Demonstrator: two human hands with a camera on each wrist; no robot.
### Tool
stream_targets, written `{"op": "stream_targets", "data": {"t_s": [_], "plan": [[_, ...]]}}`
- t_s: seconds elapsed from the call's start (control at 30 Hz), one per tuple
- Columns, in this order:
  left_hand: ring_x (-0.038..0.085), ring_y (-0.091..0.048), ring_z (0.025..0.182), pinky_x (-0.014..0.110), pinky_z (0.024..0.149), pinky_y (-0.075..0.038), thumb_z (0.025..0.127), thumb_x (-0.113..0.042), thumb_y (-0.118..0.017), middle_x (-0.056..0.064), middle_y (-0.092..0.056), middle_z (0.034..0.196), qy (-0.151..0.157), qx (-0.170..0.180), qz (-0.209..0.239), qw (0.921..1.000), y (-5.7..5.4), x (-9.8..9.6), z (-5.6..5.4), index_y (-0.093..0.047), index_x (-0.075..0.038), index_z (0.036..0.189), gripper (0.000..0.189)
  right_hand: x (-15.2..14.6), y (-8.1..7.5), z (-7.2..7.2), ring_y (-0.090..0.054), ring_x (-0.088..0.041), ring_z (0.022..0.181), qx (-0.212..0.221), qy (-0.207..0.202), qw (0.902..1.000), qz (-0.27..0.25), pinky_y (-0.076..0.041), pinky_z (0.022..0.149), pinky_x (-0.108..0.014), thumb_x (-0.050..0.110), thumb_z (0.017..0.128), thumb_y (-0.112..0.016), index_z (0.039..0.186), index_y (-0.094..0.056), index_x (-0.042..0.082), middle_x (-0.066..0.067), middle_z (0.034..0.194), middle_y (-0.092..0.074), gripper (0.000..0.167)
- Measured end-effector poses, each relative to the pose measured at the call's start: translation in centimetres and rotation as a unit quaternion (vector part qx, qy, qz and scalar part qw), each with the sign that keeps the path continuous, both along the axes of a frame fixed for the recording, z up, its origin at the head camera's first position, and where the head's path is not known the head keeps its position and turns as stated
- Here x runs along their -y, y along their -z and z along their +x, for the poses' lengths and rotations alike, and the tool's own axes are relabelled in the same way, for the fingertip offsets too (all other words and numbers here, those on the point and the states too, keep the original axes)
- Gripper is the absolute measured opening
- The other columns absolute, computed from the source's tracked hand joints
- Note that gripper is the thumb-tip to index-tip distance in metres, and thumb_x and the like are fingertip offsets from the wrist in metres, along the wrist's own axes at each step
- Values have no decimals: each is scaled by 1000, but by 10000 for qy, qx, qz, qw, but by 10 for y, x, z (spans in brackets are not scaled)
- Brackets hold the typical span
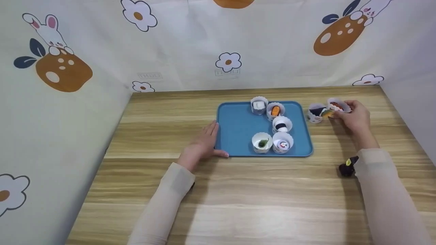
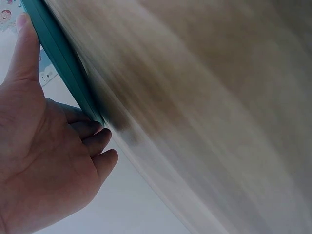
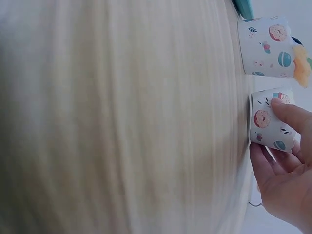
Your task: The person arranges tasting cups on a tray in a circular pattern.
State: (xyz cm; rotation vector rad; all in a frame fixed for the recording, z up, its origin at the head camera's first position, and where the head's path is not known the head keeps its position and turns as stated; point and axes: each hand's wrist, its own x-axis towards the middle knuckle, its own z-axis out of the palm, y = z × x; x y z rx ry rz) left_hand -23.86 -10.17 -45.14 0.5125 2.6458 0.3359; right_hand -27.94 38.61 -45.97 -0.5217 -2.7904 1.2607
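My left hand [image 1: 204,141] lies at the front left corner of a blue tray [image 1: 235,127], its fingers along the left edge and its thumb by the front edge. In the left wrist view the fingertips touch the tray's rim. Right of the tray, my right hand [image 1: 357,117] grips a small patterned paper cup [image 3: 263,117] between thumb and fingers, low at the tabletop. Something red and white shows inside it. Beside it stands another paper cup [image 3: 265,48], with a dark piece and a yellow-orange piece poking out over its rim.
Several paper cups stand on the tray's right half, among them one with white pieces [image 1: 259,105], one with an orange piece [image 1: 275,111] and one with something green [image 1: 262,143]. A patterned cloth wall [image 1: 184,51] rises behind the wooden table [image 1: 259,194].
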Motion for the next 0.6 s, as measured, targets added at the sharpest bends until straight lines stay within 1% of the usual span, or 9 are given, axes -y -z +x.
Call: {"op": "stream_targets", "data": {"t_s": [0.13, 0.27, 0.37, 0.5, 0.57, 0.6], "plan": [[29, -3, 157, 42, 129, -11, 81, -64, -70, 13, 4, 169, -36, 24, -13, 10000, 1, 1, -1, 2, -3, 160, 123, -2, -1, 2, -45, -33, 128, -68, -33, 9999, 99, -42, 98, -29, 27, 95, -67, 144, -41, -8, -29, 147, -47, 66], [28, -3, 157, 42, 129, -10, 80, -65, -69, 13, 5, 169, -24, 23, -54, 10000, 3, 1, -2, 2, -4, 160, 123, -3, -3, 5, -45, -35, 129, -34, -70, 9999, 66, -42, 104, -38, 34, 94, -68, 145, -39, -7, -29, 148, -45, 71], [29, -3, 157, 42, 129, -11, 81, -66, -69, 14, 3, 169, 42, -41, -128, 9999, 3, 1, -2, 1, -3, 160, 123, -4, -4, 8, -44, -35, 130, -56, -85, 9999, 120, -41, 106, -41, 34, 94, -68, 146, -39, -6, -29, 149, -45, 72], [29, -4, 157, 42, 129, -11, 81, -64, -70, 15, 0, 169, 85, -104, -176, 9998, 2, 1, -1, -1, -2, 160, 121, -5, -7, 11, -45, -37, 131, -154, -127, 9996, 205, -41, 106, -40, 34, 94, -67, 146, -39, -6, -29, 148, -46, 71], [29, -4, 157, 42, 129, -11, 81, -64, -70, 15, 0, 169, 88, -114, -180, 9997, 1, 0, -1, -2, -2, 160, 121, -6, -8, 12, -45, -37, 130, -161, -155, 9995, 205, -42, 103, -37, 35, 94, -67, 146, -39, -6, -30, 148, -46, 72], [29, -4, 157, 43, 129, -11, 81, -64, -70, 15, 0, 169, 74, -100, -159, 9998, 1, 0, -1, -1, -2, 160, 121, -6, -9, 13, -45, -37, 130, -162, -163, 9995, 208, -43, 101, -33, 36, 94, -67, 146, -39, -7, -30, 148, -46, 73]]}}
